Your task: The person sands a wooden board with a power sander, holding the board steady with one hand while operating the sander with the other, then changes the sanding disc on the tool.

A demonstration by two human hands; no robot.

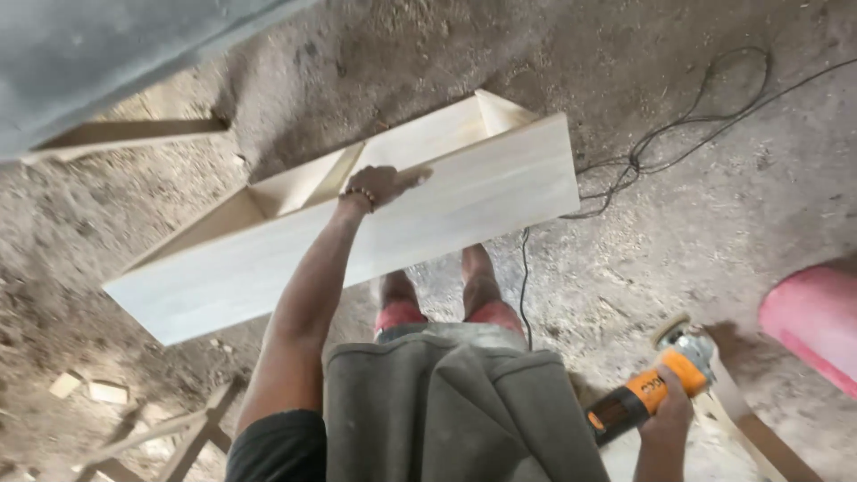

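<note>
A long pale wooden box frame (446, 210) stands on its side on the dusty floor in front of my legs, with an inner divider showing. My left hand (379, 185), wearing a beaded bracelet, rests on the top edge of its near panel and holds it steady. My right hand (668, 419) grips an orange and black angle grinder (656, 388) low at the right, its disc end pointing away from the frame. The grinder's black cord (523, 268) runs across the floor beside my right leg.
Tangled black cables (687, 116) lie on the floor at the upper right. A pink rounded object (817, 321) sits at the right edge. Wood offcuts (89, 388) and a wooden frame piece (170, 437) lie at the lower left. Another wooden piece (125, 136) is at the upper left.
</note>
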